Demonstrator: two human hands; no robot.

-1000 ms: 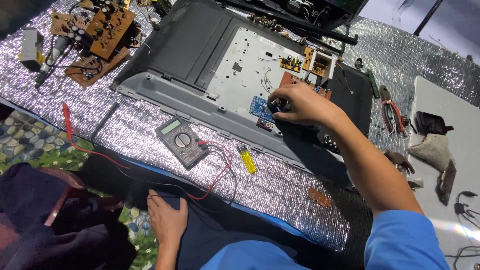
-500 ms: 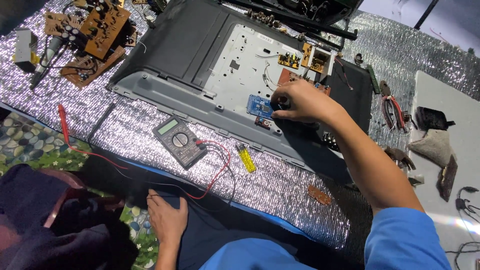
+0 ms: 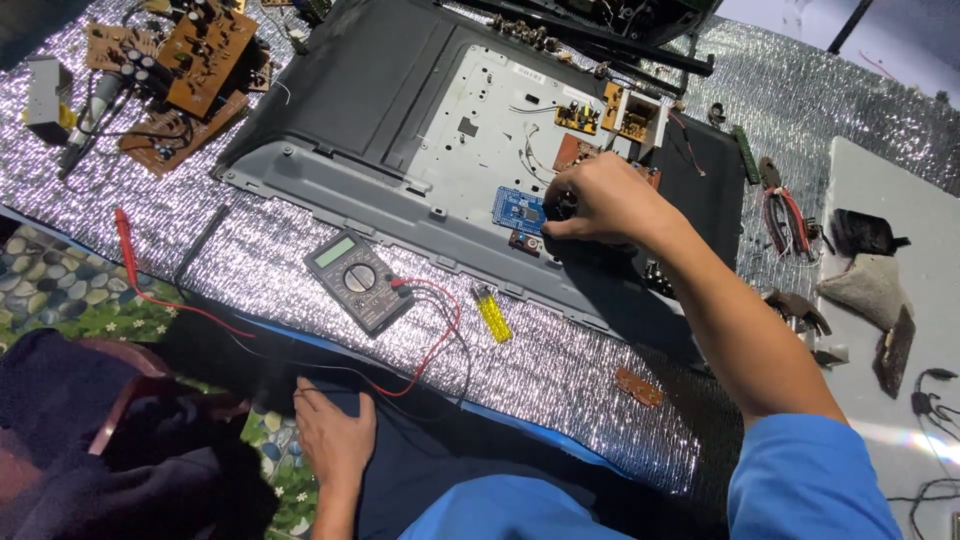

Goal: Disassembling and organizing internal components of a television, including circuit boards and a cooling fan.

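My right hand (image 3: 600, 205) reaches over the open back of a flat television (image 3: 400, 90) lying face down, fingers closed around a small dark part beside a blue circuit board (image 3: 518, 208). What exactly it grips is hidden by the fingers. My left hand (image 3: 335, 432) rests flat on the dark cloth at the near edge, holding nothing. A grey multimeter (image 3: 358, 278) with red and black leads lies on the silver foil mat (image 3: 200, 250) between the hands, next to a yellow lighter (image 3: 492, 313).
Brown circuit boards (image 3: 190, 60) and a soldering tool sit at the far left. A red probe (image 3: 127, 240) lies at the left. Pliers with red handles (image 3: 785, 215), dark tools and a cloth lie on the grey surface at the right. A small brown board (image 3: 638, 386) lies near the mat's edge.
My right hand has stayed on the same spot by the blue board, and the left hand has not moved; the small shift in the picture comes from the camera.
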